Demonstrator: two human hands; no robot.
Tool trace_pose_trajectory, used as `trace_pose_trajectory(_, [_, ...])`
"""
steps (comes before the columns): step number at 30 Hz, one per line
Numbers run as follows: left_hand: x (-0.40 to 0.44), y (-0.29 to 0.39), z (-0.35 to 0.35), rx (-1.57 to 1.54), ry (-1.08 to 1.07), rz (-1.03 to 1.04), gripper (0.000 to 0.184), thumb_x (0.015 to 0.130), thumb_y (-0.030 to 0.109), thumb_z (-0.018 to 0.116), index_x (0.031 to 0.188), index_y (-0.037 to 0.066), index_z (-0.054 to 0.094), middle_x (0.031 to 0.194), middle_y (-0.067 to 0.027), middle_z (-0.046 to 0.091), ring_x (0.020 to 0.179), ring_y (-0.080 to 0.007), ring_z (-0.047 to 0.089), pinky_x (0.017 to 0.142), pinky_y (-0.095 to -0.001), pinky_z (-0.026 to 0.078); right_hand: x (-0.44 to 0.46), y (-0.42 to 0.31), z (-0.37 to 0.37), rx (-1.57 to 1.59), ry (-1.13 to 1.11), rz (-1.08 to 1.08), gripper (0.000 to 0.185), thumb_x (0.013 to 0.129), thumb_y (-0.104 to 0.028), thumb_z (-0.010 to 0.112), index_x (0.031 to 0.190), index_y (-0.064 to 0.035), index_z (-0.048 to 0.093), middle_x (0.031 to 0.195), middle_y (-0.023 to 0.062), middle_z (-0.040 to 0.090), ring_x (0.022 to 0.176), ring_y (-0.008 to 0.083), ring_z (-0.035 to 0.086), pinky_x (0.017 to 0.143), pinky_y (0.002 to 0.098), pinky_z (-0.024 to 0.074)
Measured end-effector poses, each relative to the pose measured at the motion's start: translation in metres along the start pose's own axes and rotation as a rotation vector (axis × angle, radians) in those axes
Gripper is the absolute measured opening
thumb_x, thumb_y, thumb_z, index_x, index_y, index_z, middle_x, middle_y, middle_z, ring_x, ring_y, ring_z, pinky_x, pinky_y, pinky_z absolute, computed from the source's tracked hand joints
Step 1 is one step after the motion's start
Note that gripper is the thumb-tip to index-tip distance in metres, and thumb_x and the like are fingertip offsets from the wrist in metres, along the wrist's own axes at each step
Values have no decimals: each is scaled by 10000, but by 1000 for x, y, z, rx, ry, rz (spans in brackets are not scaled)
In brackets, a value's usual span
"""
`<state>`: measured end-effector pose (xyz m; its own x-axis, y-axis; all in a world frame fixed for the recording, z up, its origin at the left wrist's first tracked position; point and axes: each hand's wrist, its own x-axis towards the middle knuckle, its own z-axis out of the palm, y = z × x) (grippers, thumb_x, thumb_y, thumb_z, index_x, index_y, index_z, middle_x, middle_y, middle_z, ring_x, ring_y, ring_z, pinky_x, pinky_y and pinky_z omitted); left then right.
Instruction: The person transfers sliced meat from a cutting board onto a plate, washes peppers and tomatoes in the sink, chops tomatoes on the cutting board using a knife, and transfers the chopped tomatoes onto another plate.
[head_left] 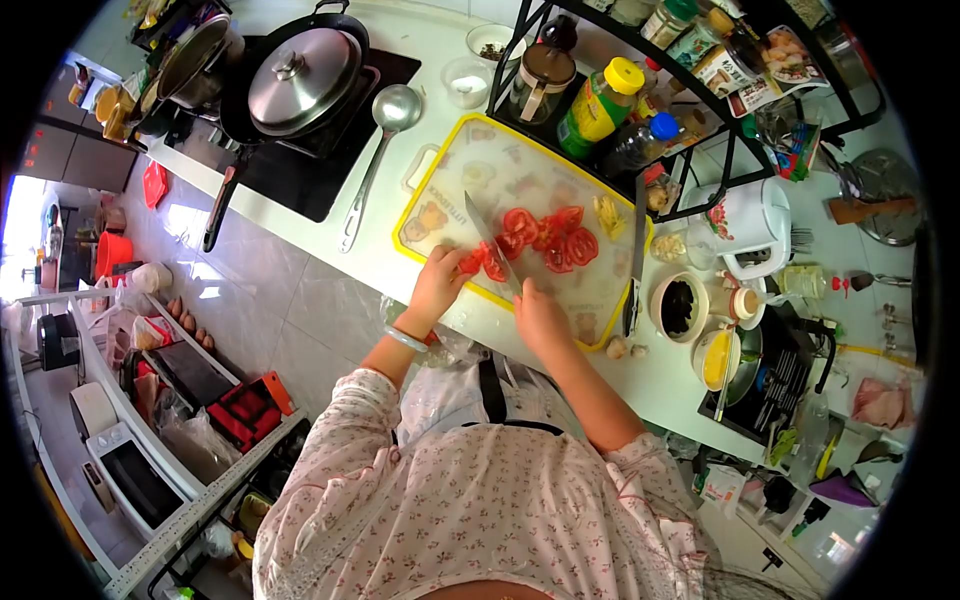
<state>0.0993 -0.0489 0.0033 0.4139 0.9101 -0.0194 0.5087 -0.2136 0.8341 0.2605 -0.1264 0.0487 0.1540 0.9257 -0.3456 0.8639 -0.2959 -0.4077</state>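
A yellow-rimmed cutting board (pixel 440 185) lies on the white counter in front of me. My right hand (pixel 540 318) grips the handle of a kitchen knife (pixel 484 228), whose blade points away from me across the board. Just left of the blade, my left hand (pixel 438 283) has its fingers closed on a piece of tomato (pixel 470 263). Several cut tomato slices (pixel 557 240) are spread on the board to the right of the blade. Farther right sits a small pile of pale yellow pieces (pixel 608 216), possibly ginger. A second knife (pixel 637 262) rests along the board's right edge.
A lidded wok (pixel 303 82) stands on the hob at left, its handle reaching over the counter edge. A ladle (pixel 380 150) lies beside the board. Behind is a black rack with bottles (pixel 603 105). At right stand a bowl of dark food (pixel 678 307) and a yellow-filled bowl (pixel 716 359).
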Motion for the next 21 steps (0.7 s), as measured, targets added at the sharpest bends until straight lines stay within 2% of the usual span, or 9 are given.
trace_pose_trajectory(5, [-1,-5,7,-21,47,23,313,685,40,634,984,24,543,930,-125,474,773,-243,547,689,-289,460,16,3,13,8,-10,11,186,840,-205,446,877,-28,405,775,192,575,725,347,571,618,439,452])
trace_pose_trajectory(8, [1,1,7,-126,40,-34,308,676,40,643,967,16,545,913,-127,470,762,-240,545,681,-286,463,37,0,17,48,26,14,198,833,-221,458,851,-29,412,770,197,572,727,358,565,606,444,443])
trace_pose_trajectory(10, [5,-2,11,-140,42,-85,304,666,49,658,944,5,546,895,-125,470,735,-231,539,670,-285,460,54,7,22,137,312,-206,204,819,-223,480,812,-30,416,723,197,569,684,371,558,576,449,434])
trace_pose_trajectory(11, [8,-1,11,-133,44,-78,304,666,49,658,944,5,546,895,-125,470,735,-231,539,670,-285,460,54,7,17,142,320,-208,204,819,-223,480,812,-30,416,723,197,569,684,371,558,576,449,434])
trace_pose_trajectory(14, [12,1,19,-43,158,-81,306,658,52,672,929,-5,544,871,-109,474,695,-194,520,634,-272,455,42,17,-4,324,192,-105,198,806,-203,494,785,-28,405,656,199,539,636,383,534,540,460,411])
trace_pose_trajectory(17, [13,0,31,-186,191,-188,310,660,28,660,944,-1,539,867,-104,471,699,-184,517,634,-271,455,20,30,-19,273,130,-135,206,819,-227,473,785,-36,404,660,194,538,632,376,537,524,466,401])
trace_pose_trajectory(21, [4,3,28,-204,129,-123,311,670,4,640,963,3,534,860,-96,469,703,-169,514,634,-268,454,6,42,-15,123,37,-127,220,831,-254,455,794,-44,402,681,186,547,631,366,543,508,469,398])
